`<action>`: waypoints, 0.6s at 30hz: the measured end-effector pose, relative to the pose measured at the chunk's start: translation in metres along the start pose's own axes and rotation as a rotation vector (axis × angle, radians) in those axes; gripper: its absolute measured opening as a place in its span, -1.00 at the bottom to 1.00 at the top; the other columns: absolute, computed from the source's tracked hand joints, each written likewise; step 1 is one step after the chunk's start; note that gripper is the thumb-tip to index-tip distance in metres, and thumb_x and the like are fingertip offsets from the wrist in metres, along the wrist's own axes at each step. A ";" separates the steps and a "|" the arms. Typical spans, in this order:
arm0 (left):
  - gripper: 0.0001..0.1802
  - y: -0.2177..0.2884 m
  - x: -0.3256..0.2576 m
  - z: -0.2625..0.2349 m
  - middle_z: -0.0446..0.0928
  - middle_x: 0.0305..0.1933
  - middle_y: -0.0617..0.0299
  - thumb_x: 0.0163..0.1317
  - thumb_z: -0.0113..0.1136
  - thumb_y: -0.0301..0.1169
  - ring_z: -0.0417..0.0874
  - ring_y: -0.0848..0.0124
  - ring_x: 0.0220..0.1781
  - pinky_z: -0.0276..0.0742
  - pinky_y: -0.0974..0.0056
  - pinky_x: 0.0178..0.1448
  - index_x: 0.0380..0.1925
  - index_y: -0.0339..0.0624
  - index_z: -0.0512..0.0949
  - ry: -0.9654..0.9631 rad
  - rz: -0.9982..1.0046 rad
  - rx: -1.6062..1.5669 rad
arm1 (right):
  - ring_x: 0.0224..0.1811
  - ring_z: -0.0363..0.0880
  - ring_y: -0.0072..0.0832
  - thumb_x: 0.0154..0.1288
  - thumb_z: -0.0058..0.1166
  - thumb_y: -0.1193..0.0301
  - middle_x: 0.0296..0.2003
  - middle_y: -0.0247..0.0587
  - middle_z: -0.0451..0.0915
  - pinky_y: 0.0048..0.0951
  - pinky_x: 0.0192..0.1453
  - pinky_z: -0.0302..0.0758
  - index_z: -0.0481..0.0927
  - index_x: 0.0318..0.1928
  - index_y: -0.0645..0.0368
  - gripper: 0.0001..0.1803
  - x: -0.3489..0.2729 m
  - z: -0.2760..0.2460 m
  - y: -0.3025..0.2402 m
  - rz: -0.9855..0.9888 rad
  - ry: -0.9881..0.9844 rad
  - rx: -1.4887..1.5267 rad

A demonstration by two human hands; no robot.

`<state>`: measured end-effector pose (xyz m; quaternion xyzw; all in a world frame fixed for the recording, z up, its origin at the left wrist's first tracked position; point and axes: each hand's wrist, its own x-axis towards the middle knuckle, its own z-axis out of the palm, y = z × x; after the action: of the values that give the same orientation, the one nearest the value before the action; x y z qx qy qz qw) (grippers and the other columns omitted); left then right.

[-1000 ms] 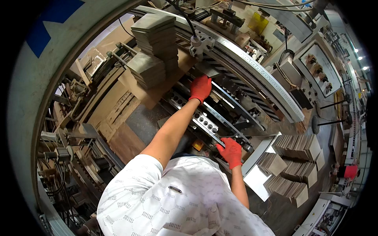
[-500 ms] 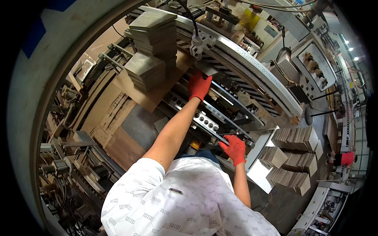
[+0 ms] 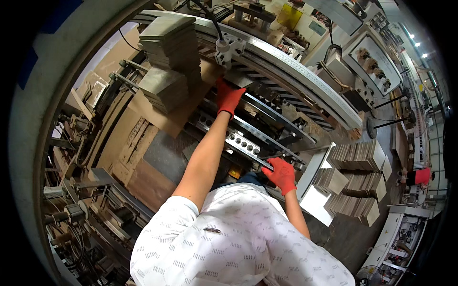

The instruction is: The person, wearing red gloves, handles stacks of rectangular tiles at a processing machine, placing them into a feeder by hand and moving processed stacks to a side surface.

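My left hand (image 3: pixel 230 98), in a red glove, reaches far forward to the machine. Its thumb and fingers are spread around the near edge of a flat grey board (image 3: pixel 241 79), though the fingertips are partly hidden. Just beyond it hangs a white cylindrical fitting (image 3: pixel 223 53) with a dark cable. My right hand (image 3: pixel 281 176), also red-gloved, has its fingers curled over a long metal rail (image 3: pixel 260 161) close to my body. Left of my left hand, tall stacks of grey boards (image 3: pixel 168 43) stand on a brown sheet (image 3: pixel 164 119).
On the right, a white table (image 3: pixel 312 202) carries several rows of boards (image 3: pixel 355 156) standing on edge. A curved-looking metal beam with a scale (image 3: pixel 296 66) spans the far side. A control panel (image 3: pixel 380 62) stands far right. Another person in a red top (image 3: pixel 422 176) is in the distance.
My view has turned slightly, so the machine sits further left in the picture. My left thumb sticks out a little more from the fingers; my right hand stays on the rail.
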<state>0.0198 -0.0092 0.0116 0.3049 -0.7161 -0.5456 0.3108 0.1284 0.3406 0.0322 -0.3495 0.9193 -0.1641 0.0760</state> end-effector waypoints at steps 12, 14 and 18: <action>0.19 -0.013 -0.001 0.007 0.17 0.64 -0.18 0.03 0.48 -0.18 0.27 -0.06 0.62 0.31 0.04 0.57 0.60 -0.23 0.01 -0.063 -0.052 -0.002 | -0.12 0.71 -0.15 0.24 0.36 0.02 -0.20 -0.20 0.71 -0.19 -0.06 0.61 0.73 -0.03 0.04 -0.56 -0.003 0.011 0.010 -0.073 0.073 0.005; 0.18 -0.016 0.002 0.008 0.16 0.65 -0.17 0.07 0.42 -0.16 0.26 -0.07 0.62 0.30 0.05 0.58 0.62 -0.22 -0.02 -0.142 -0.129 0.032 | -0.09 0.72 -0.14 0.21 0.34 -0.03 -0.16 -0.20 0.74 -0.14 -0.04 0.63 0.74 -0.02 0.01 -0.53 -0.001 0.006 0.008 -0.004 -0.011 0.001; 0.11 -0.022 0.006 0.004 0.22 0.62 -0.16 0.13 0.31 -0.12 0.30 -0.07 0.60 0.30 0.04 0.57 0.62 -0.20 -0.02 -0.203 -0.075 0.095 | -0.05 0.70 -0.21 0.21 0.34 -0.05 -0.17 -0.26 0.72 -0.17 -0.03 0.60 0.73 -0.01 -0.03 -0.53 -0.005 0.019 0.017 -0.019 0.034 -0.020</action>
<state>0.0148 -0.0167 -0.0104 0.2891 -0.7570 -0.5504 0.2010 0.1262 0.3508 0.0090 -0.3559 0.9188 -0.1617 0.0555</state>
